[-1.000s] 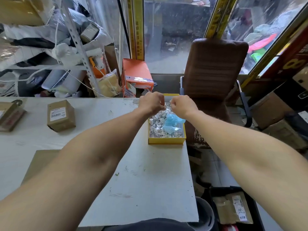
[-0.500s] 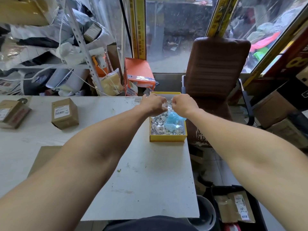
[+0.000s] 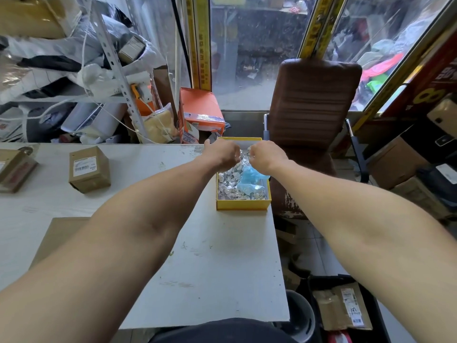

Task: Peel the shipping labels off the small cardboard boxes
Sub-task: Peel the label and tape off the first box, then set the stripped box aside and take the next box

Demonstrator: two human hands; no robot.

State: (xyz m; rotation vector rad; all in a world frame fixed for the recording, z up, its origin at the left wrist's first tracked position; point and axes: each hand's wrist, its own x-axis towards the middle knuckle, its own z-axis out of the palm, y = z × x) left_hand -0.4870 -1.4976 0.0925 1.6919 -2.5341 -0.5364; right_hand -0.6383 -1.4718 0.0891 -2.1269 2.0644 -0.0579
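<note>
Reaching fwd from the near edge, both bare forearms run out over the white table (image 3: 222, 268) w/ a flat brown cardboard sheet (image 3: 59, 233) lying under the left arm. On the floor at near right sits a black crate (image 3: 380, 315) w/ a flattened parcel inside, beside a grey bin (image 3: 299, 315)

Mid-table, far left: a small cardboard box (image 3: 90, 169) stands w/ its white shipping label (image 3: 82, 166) on the side facing the camera, not peeled, well apart from both hands. Another small box (image 3: 14, 167) lies at the left edge, partly cut off

Further out at the table's right far corner is a yellow tray (image 3: 242, 204) full of crumpled label scraps (image 3: 231, 185) plus a blue plastic wad (image 3: 251, 178). Left hand (image 3: 221, 154) & right hand (image 3: 265, 155) hover close together over its far end, fingers curled in, pinching a small crumpled shiny scrap (image 3: 243, 154) between them; exact grip hidden by the knuckles

Beyond: orange carton (image 3: 199, 112), brown chair (image 3: 314, 100), cluttered shelving at left, glass doors behind
</note>
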